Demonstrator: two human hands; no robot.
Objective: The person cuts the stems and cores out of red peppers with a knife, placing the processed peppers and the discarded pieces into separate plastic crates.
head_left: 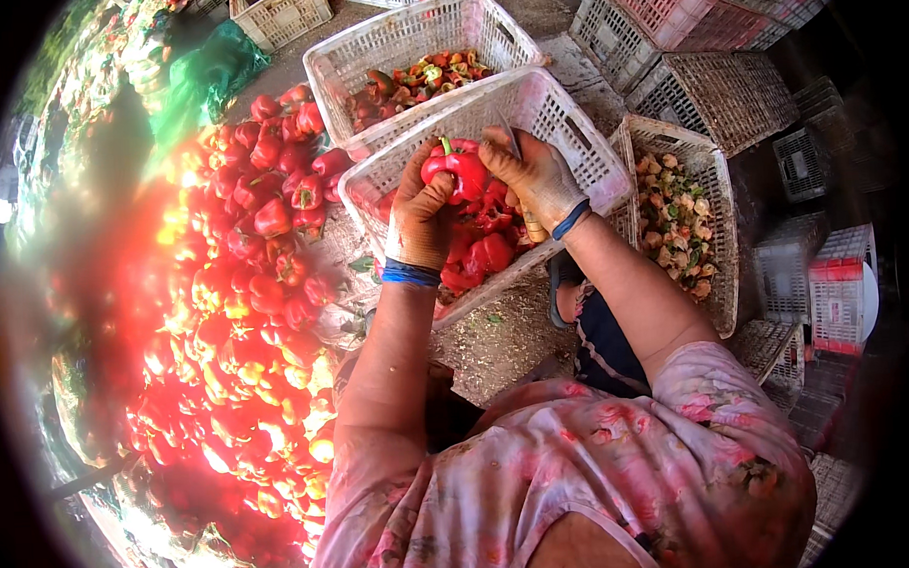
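Observation:
My left hand (420, 213), in a stained work glove with a blue band at the wrist, grips a red bell pepper (457, 170) with its green stem pointing up. Against the pepper's right side is my gloved right hand (539, 177), closed around what looks like a knife. Its yellowish handle (536, 224) sticks out below the palm, and a thin blade shows faintly above the fingers. Both hands are over a white plastic crate (580, 144) holding red bell peppers (482, 258), several of them cut or opened.
A large heap of red peppers (272, 218) lies on the left, partly washed out by glare. Behind my crate stands another white crate (322, 63) with pepper scraps. A crate (718, 245) of pale cores and stems is at the right. Stacked crates (713, 90) fill the far right.

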